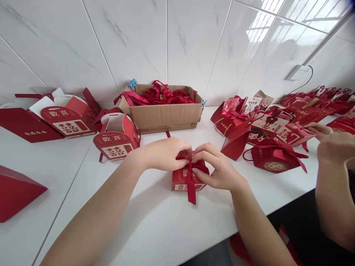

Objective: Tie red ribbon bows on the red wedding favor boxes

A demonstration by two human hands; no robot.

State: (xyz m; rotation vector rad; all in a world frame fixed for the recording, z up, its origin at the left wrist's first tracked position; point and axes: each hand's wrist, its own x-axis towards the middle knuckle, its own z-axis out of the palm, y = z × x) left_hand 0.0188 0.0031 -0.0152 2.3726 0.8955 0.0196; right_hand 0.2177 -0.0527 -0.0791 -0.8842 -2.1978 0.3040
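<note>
A small red gift box with pale lettering stands on the white table, below both of my hands. Dark red ribbon lies over its top, and one tail hangs down the front past the box's lower edge. My left hand pinches the ribbon at the top left of the box. From the right, my right hand has its thumb and fingers closed on the ribbon's loop. The fingers partly cover the knot, so its shape is hard to make out.
Behind the box, a cardboard carton holds loose red ribbons. Open red boxes stand on the left, beside a red panel. Finished-looking boxes crowd the right. A co-worker's hands are at the far right.
</note>
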